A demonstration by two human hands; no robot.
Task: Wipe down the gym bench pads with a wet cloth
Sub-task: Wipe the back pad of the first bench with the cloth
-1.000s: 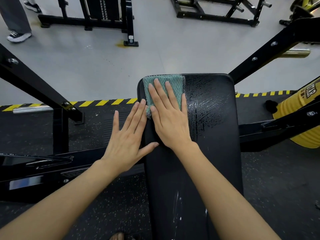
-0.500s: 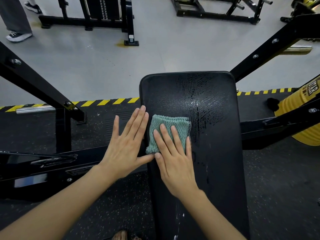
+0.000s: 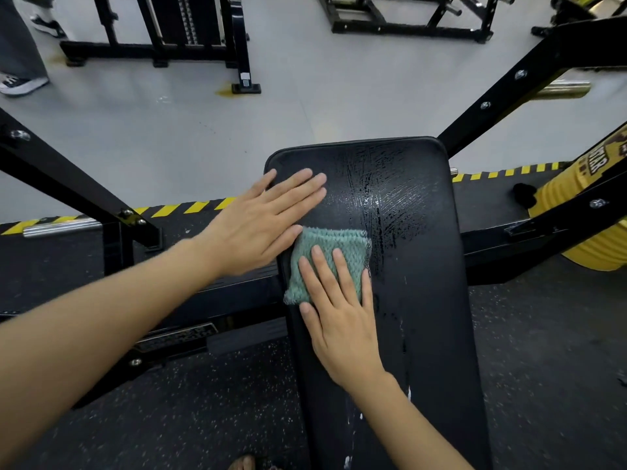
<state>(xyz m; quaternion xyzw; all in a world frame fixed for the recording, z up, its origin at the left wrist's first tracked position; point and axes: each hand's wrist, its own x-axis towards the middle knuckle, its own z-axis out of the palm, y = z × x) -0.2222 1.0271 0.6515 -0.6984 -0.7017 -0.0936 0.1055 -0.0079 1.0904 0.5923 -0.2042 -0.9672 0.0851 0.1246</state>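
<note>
The bench pad (image 3: 424, 300) is seen lengthwise from above. Its near end is cut off by the lower picture edge, and part of it is covered by the right forearm.

The cloth (image 3: 330, 247), green and folded, lies flat on the pad against the left edge, roughly midway along the visible length. Its near half is covered by the right hand (image 3: 339, 320). That hand is laid palm down with the fingers (image 3: 342, 269) straight and slightly spread, pressed onto the cloth. Nothing is gripped.

The left hand (image 3: 261, 225) is laid flat at the far left corner of the pad, with fingers (image 3: 298, 184) extended and close together, their outlines blurred. The palm overhangs the left edge. The thumb lies just beside the far left corner of the cloth; contact cannot be confirmed.

Wet streaks (image 3: 383, 198) are visible on the far half of the pad, toward the right of the cloth.

A yellow weight plate (image 3: 597, 239) is cut off at the right picture edge, and its lettering is only partly legible. Black frame beams (image 3: 509, 93) pass behind the pad. Hazard tape (image 3: 183, 209) is partly hidden by the left arm.
</note>
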